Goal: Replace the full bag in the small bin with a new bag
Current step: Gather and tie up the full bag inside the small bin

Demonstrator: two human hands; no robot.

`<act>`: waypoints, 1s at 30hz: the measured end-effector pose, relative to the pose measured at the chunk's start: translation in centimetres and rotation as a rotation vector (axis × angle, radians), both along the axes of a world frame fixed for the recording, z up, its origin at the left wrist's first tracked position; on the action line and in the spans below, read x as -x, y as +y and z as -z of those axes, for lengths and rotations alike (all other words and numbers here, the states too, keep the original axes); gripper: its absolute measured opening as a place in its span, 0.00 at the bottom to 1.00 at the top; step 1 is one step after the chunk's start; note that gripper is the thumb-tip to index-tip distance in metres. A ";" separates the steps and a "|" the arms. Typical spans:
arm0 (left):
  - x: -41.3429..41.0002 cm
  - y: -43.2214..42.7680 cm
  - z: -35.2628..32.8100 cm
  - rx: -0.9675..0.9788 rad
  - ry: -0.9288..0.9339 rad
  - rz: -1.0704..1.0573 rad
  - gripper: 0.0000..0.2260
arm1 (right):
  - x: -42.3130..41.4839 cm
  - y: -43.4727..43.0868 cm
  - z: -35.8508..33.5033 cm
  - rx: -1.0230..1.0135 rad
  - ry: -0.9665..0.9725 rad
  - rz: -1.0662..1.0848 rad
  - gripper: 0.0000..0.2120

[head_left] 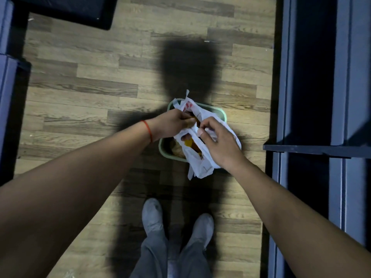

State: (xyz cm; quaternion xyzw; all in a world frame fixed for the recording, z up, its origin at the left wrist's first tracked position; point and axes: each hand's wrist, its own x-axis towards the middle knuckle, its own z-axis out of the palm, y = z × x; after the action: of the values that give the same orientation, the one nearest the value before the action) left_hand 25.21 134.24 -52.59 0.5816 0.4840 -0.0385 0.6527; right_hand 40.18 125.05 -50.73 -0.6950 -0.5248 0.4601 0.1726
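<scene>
Right now my left hand [172,123] pinches the far handle of the white plastic bag [200,157], fingers closed on the film at about ten o'clock from the bag's middle. My right hand [217,141] is clamped on the near handle, thumb and fingertips squeezing a fold at about two o'clock. The bag sits in the small green bin [163,146] on the wooden floor [80,87], straight ahead of my feet at twelve o'clock, its top gathered up above the rim and spilling over the near edge. Yellow and brown rubbish shows through the opening between my hands.

To do this step well, I reckon I should bring both handles together over the middle of the bin, so the mouth closes before I lift. The film looks thin, so a firm grip on a bunched handful seems safer than a pinch on a single layer. Lifting straight up, not sideways, should keep the bin from tipping and the load from snagging on the rim. I see no new bag here.
</scene>
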 end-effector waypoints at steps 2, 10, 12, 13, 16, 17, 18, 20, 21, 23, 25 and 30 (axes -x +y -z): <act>-0.2 0.2 0.1 0.010 0.015 -0.034 0.12 | 0.0 -0.4 0.3 0.054 0.013 -0.044 0.06; 1.0 0.4 0.2 0.377 -0.152 -0.178 0.07 | -0.6 -0.4 1.5 -0.187 -0.173 -0.166 0.08; 1.4 0.4 0.8 0.462 -0.221 -0.245 0.07 | -0.8 -0.1 1.8 -0.209 -0.099 -0.146 0.10; 1.5 0.4 0.9 0.475 -0.234 -0.242 0.07 | -1.0 0.0 2.0 -0.227 -0.089 -0.144 0.11; 1.5 0.5 1.1 0.464 -0.190 -0.206 0.07 | -1.4 -0.1 2.4 -0.266 -0.066 -0.154 0.15; 1.5 0.7 1.1 0.456 -0.167 -0.188 0.07 | -1.6 -0.2 2.5 -0.271 -0.046 -0.155 0.16; 1.6 0.8 1.2 0.442 -0.150 -0.164 0.07 | -1.7 -0.3 2.6 -0.274 -0.033 -0.161 0.18; 1.6 0.9 1.4 0.411 -0.140 -0.120 0.08 | -1.8 -0.5 2.5 -0.264 -0.023 -0.172 0.18; 1.6 0.9 1.3 0.379 -0.126 -0.100 0.08 | -1.8 -0.4 2.3 -0.230 -0.013 -0.170 0.17; 1.5 0.7 1.1 0.179 -0.053 0.006 0.08 | -1.5 -0.1 1.7 -0.087 0.018 -0.141 0.13; 1.2 0.4 1.2 -0.132 0.025 0.178 0.09 | -1.3 0.4 1.5 0.043 0.032 -0.125 0.10; 0.5 -1.4 2.0 -0.741 0.129 0.199 0.04 | -0.8 3.0 2.9 0.249 0.043 -0.037 0.15</act>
State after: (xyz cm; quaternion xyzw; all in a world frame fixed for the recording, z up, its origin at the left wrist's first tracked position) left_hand 24.66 132.84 -54.59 0.8185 0.4463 0.0394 0.3597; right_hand 40.96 128.00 -53.66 -0.6912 -0.4726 0.5396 0.0877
